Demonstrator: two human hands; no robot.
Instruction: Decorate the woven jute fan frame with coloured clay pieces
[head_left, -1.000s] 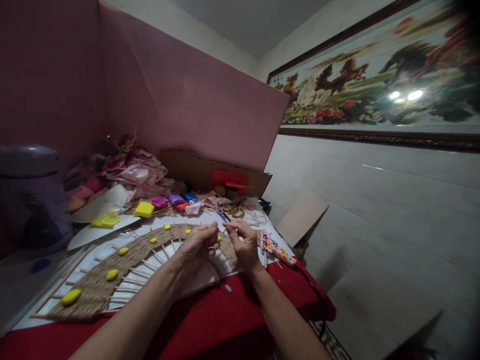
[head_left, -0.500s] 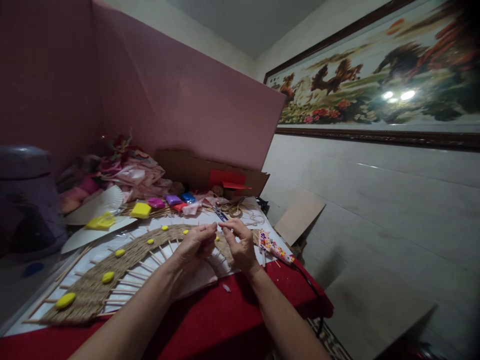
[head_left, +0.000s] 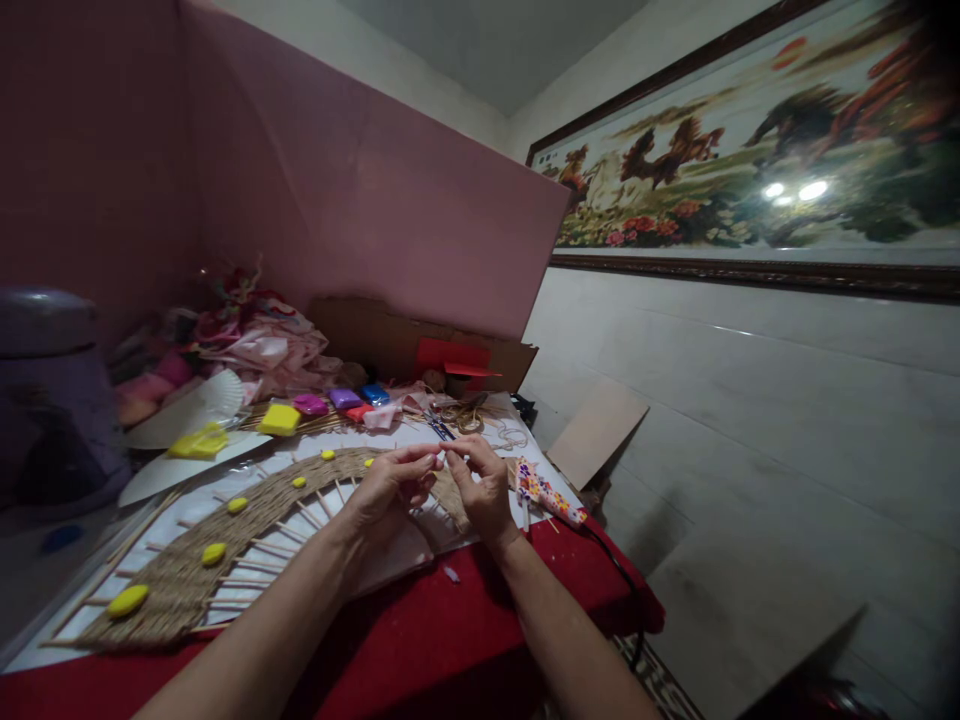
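Note:
My left hand (head_left: 386,488) and my right hand (head_left: 484,492) meet fingertip to fingertip above the table, both pinched closed. Whatever sits between the fingertips is too small to make out. Below and to the left of them lies a fan-shaped piece of woven twine (head_left: 176,560) on thin wooden sticks. Yellow clay dabs (head_left: 127,600) are spaced along its band, larger towards the near left end. My hands and forearms cover part of the fan's right side. Just right of my right hand is a flower-patterned glue gun (head_left: 551,498) with a black cord.
Behind the hands lie scissors (head_left: 440,428), a yellow clay block (head_left: 278,420), and purple (head_left: 345,399) and blue packets (head_left: 376,395). Pink fabric (head_left: 270,345) is heaped at the back left, near a lilac container (head_left: 56,400). A red cloth (head_left: 442,650) covers the table's front edge.
My left fingers have shifted slightly against the right fingertips, and the two hands stay together in nearly the same spot. The view has moved very slightly; the table's items lie as before.

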